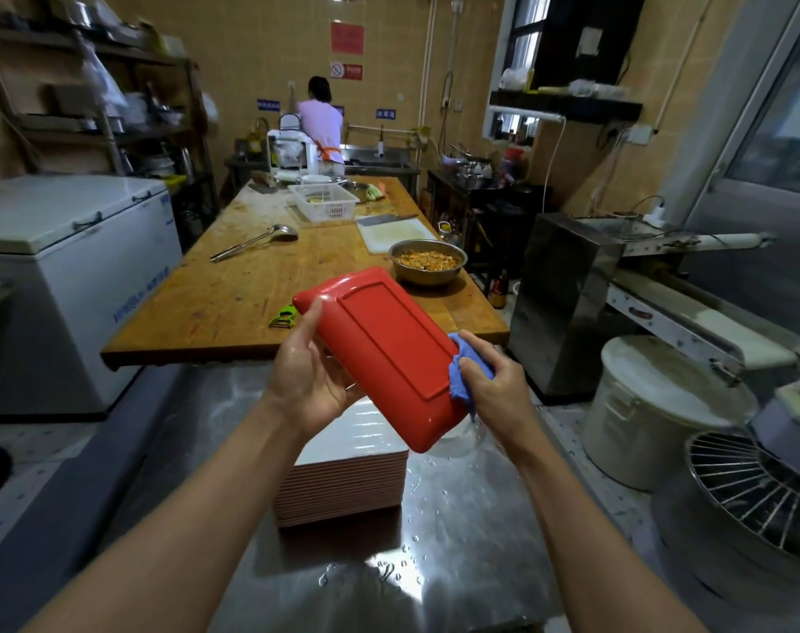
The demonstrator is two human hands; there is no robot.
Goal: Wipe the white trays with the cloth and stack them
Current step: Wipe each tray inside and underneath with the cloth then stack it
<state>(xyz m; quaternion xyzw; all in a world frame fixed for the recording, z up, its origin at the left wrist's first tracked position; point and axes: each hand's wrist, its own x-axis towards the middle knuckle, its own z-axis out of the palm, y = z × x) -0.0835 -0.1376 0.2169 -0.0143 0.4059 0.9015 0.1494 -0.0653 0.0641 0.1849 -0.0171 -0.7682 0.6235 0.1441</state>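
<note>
Tray [384, 354] held tilted, red underside up, above tray stack [343, 472] on steel counter [457, 518]. Left hand [306, 376] grasps tray edge; right hand [489, 381] clutches blue cloth [462, 372] against tray. Wall signs [347, 38] and freezer lettering [142, 290] too blurred to read.

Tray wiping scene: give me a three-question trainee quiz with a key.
1. True or false: the cloth is blue.
2. Which hand holds the cloth? A) left B) right
3. Fill in: the raised tray shows its ____ underside.

Key:
1. True.
2. B; the right hand presses it to the tray's edge while the left hand grips the other side, above the stack of trays.
3. Red.
</note>
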